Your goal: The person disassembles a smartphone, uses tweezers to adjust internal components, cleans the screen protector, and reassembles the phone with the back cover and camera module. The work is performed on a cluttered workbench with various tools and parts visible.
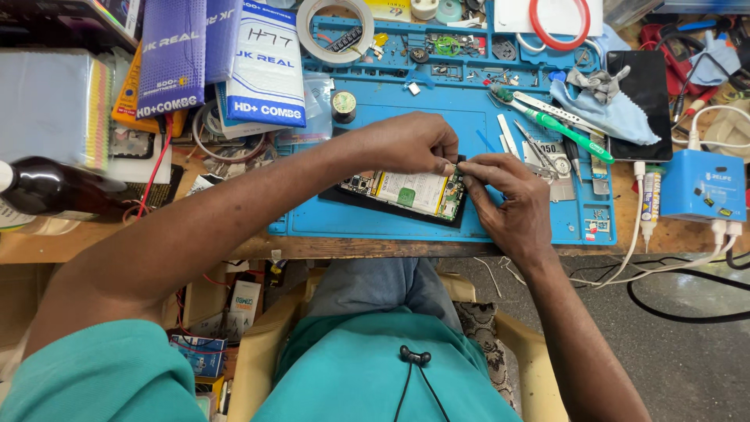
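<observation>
An opened phone [406, 194] lies on the blue work mat [375, 223], its white battery and green circuit board showing. My left hand [410, 141] rests over the phone's upper edge, fingertips pinched at its top right corner. My right hand [508, 199] meets it there, thumb and forefinger pressed on the same corner. Whether a small part sits between the fingers cannot be told.
Tweezers [535, 148] and a green-handled tool [562, 129] lie right of the phone, beside a blue cloth [617, 117] and a dark phone [644, 105]. A tape roll [336, 27], blue packets [266, 62], a dark bottle [47, 187] and a blue box [707, 184] crowd the bench.
</observation>
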Motion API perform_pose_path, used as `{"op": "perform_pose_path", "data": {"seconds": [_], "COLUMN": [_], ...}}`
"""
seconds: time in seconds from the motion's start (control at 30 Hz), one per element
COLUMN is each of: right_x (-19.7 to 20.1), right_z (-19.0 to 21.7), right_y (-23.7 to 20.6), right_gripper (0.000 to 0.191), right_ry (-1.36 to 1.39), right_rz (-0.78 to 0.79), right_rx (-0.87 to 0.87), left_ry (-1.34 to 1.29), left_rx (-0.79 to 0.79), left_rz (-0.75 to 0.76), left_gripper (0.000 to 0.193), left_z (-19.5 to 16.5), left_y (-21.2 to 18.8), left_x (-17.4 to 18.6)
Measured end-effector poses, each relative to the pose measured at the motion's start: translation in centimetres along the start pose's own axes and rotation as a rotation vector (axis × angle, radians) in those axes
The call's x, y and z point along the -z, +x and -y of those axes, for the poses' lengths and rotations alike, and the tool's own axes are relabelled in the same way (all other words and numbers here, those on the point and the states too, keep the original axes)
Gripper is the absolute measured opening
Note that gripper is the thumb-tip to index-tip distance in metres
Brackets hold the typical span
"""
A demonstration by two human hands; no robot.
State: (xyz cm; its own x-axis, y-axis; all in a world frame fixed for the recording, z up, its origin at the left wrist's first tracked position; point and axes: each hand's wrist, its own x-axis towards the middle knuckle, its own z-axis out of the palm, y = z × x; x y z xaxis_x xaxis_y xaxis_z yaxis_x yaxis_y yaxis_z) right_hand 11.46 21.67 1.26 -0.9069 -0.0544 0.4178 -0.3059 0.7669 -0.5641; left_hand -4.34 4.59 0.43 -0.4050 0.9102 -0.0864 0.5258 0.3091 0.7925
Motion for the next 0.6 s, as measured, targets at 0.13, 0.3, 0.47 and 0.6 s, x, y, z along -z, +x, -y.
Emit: {"op": "perform_pose_path", "data": {"seconds": [0.13, 0.3, 0.47, 0.6], "right_x": [0.1, 0.0, 0.1, 0.0], "right_z": [0.1, 0.0, -0.3, -0.4], "right_y": [-0.3, -0.7, -0.7, -0.8], "right_gripper": [0.034, 0.047, 0.054, 0.050], "right_ry": [-0.038, -0.094, -0.086, -0.068], "right_rz": [0.037, 0.080, 0.138, 0.123], "right_rx": [0.056, 0.088, -0.051, -0.050], "left_ry": [0.086, 0.255, 0.380, 0.426], "left_rx": [-0.099, -0.220, -0.263, -0.321], "left_rz": [-0.197, -0.367, -0.416, -0.449], "left_gripper": [0.030, 0.042, 0.058, 0.056], "left_z": [0.0, -0.8, -1.6, -1.3], "left_y": [-1.5, -4.3, -7.1, -8.2], "left_x": [-1.0, -2.6, -3.9, -4.0]}}
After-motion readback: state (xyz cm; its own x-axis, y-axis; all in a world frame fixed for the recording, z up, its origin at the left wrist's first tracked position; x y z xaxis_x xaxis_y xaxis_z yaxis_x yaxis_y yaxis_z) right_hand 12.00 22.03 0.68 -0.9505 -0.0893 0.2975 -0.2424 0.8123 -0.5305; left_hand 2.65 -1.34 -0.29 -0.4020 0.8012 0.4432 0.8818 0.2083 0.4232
